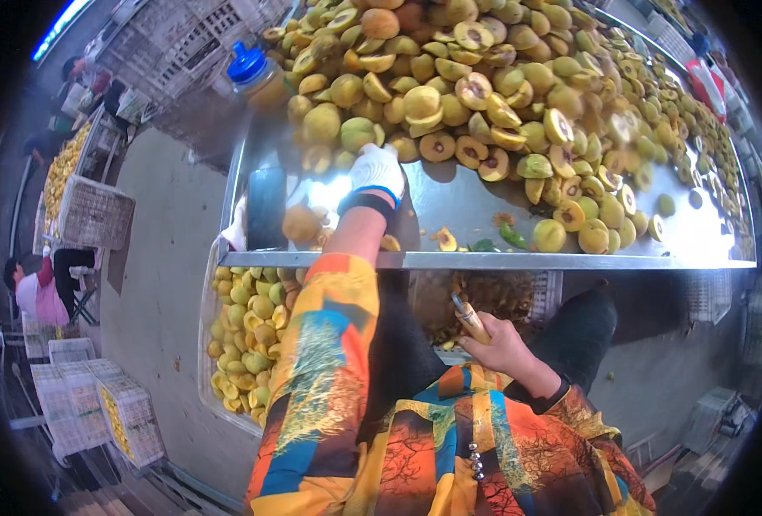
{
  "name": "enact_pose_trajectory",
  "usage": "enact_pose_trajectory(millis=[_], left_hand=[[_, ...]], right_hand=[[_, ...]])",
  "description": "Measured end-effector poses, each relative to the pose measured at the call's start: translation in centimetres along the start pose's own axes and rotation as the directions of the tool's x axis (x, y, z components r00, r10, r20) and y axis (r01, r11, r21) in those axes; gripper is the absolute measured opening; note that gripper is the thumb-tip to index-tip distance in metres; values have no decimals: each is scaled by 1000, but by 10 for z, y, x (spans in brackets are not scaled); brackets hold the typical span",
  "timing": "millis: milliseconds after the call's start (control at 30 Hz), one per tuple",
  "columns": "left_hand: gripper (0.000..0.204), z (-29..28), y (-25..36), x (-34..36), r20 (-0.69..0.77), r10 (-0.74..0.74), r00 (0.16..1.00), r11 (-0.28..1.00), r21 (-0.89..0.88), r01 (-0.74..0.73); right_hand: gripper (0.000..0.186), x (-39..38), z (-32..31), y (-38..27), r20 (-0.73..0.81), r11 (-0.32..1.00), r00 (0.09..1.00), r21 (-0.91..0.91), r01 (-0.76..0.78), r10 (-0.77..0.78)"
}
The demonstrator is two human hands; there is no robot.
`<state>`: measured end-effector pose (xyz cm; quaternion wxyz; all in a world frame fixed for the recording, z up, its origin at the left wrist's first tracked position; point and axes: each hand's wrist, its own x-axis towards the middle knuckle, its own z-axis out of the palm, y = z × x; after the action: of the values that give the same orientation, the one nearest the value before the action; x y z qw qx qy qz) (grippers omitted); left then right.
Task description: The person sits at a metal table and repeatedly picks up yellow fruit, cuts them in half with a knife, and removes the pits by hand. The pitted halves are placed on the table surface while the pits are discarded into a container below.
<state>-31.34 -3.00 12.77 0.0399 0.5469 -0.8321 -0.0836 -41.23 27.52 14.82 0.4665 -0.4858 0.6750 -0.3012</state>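
While the right hand (501,346) holds one tool (470,319), the left hand (378,172) — grip unclear — meets many fruits (502,111).

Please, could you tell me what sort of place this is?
Probably a fruit-processing workshop: a metal table heaped with halved fruit, many plastic crates, and a co-worker seated at the left.

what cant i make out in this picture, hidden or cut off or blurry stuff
All in the head view:
Left hand: fingertips hidden beyond its own back, so any grip is unclear.
Knife: handle end hidden by the right hand.
Fruit pile: far end cut off by the top edge.
Bottle: contents too blurred to identify.
Seated person: hands too small to make out.
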Motion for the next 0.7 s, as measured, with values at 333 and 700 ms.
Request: enact_pose_trajectory(millis=[333,700], left_hand=[[34,-57,41,-69,258,-2,966,175,-951,254],[43,-28,81,-183,218,-63,974,-276,-941,193]], right_hand=[[37,-2,-20,3,-247,996,965,-47,74,-83],[31,-5,-14,-36,-202,993,976,-105,60,-81]])
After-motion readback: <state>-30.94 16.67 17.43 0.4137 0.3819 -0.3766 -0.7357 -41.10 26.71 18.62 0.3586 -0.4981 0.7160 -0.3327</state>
